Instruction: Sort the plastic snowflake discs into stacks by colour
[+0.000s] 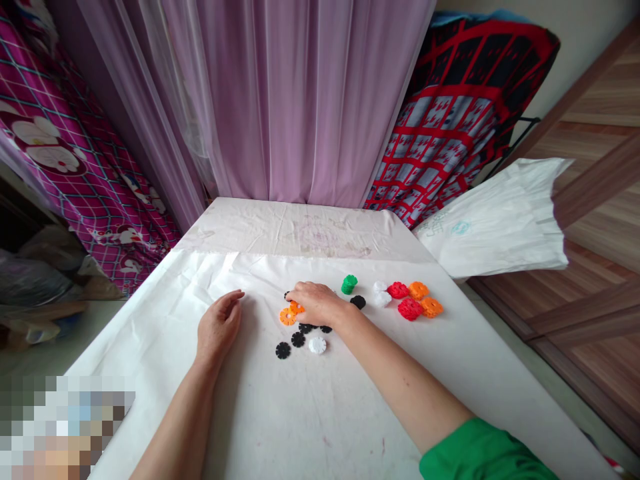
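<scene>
Right hand (316, 303) is over the loose notched discs, palm down, fingers curled; thumb and fingertips are at the upper orange disc (297, 308), but can't tell if it's pinched or just touched. Lower orange disc (287, 317) sits just beside it, edges overlapping in view. Left hand (220, 327) is at the left of the discs, on or just above the bench (280, 427), fingers loosely extended, nothing visible in it, well apart from the parts. Nearer the camera from the right hand: black discs (283, 350) scattered flat, a couple partly hidden under the hand, plus a white disc (317, 345) to their right. Another dark bit shows past the fingertips, mostly covered. Sorted groups are right of the right hand: green stack (349, 285) upright, black stack (358, 303) near the forearm, then two white stacks (383, 299) touching or nearly so, two red stacks (410, 309), two orange stacks (431, 307) furthest right. Bench has a white cover; white bag (505, 223) at its right edge, purple curtain (310, 100) behind. Green sleeve (485, 453) on the right arm.
</scene>
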